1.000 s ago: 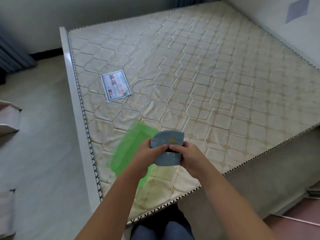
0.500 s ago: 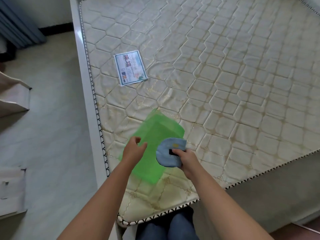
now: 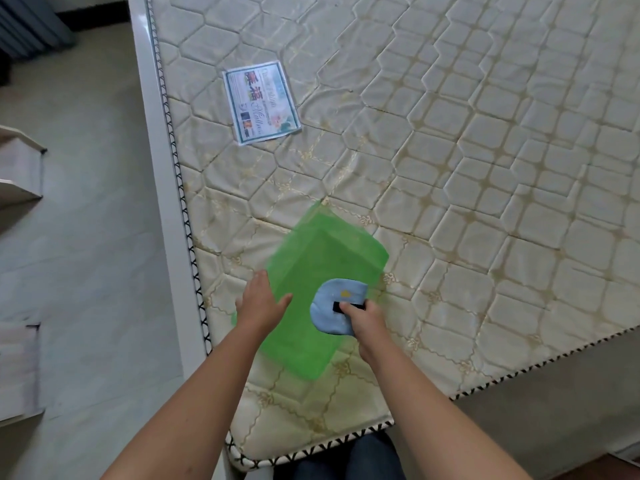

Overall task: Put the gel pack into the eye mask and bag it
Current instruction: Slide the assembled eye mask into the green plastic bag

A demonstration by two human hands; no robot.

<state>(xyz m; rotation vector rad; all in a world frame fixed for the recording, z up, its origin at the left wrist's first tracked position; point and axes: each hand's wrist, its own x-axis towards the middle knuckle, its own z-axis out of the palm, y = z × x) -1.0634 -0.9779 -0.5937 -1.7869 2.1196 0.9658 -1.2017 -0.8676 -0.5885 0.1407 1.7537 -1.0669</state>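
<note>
bagging is starting: left hand, fingers spread, is shifting from eye mask to bag; right hand is pinching the eye mask.

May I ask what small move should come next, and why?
Probably the left hand should pinch open the green bag: it lies mostly flat on the mattress, while the right hand holds the folded eye mask over it.

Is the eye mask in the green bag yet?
Out: the right hand grips the eye mask, fully visible, over the green bag.
</note>
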